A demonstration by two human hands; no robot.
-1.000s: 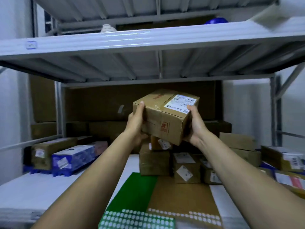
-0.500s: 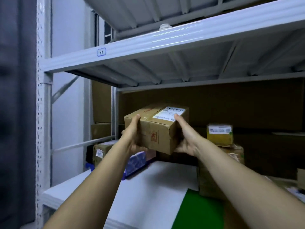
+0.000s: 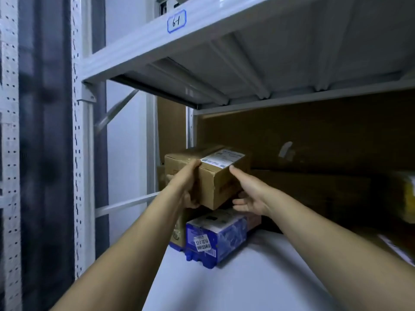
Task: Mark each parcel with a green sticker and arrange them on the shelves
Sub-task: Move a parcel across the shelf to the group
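Brown cardboard parcel (image 3: pixel 215 187), white label (image 3: pixel 222 158) on top, just above blue parcel (image 3: pixel 215 239).

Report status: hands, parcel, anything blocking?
Left hand, right hand both holding cardboard box. Box held at left end of shelf. Blue parcel directly beneath, in the way if lowered.
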